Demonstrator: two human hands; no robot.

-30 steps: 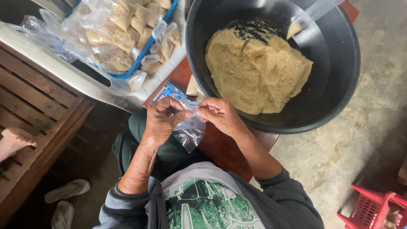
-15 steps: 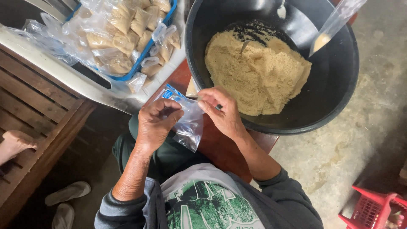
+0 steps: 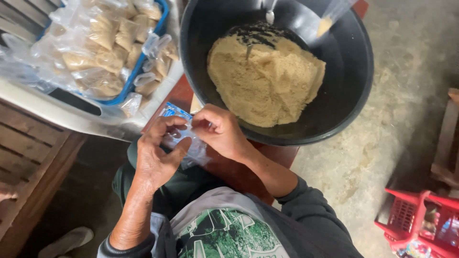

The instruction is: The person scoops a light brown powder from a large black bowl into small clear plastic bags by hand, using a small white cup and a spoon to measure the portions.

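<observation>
A small clear plastic bag (image 3: 184,138) with a blue printed top sits between both hands, just below the black basin (image 3: 354,71) of tan powder (image 3: 267,81). The left hand (image 3: 158,157) fingers curl closed around its lower part; the right hand (image 3: 220,131) fingertips pinch its upper edge.

Just ahead of the fingers (image 3: 189,125), the way forward is blocked by the near wall of the black basin (image 3: 354,95), whose rim stands almost against the right hand (image 3: 221,133). Room is left above the heap of tan powder (image 3: 267,81) inside it, where a metal spoon (image 3: 270,14) is stuck at the far side. To the left of the fingers, the space is filled by a blue tray (image 3: 160,28) piled with filled plastic bags (image 3: 100,52). Only a narrow strip of red-brown surface (image 3: 179,98) is left bare between tray and basin. Open concrete floor (image 3: 401,129) is found well right of the fingers, bounded farther off by a red crate (image 3: 420,224).
</observation>
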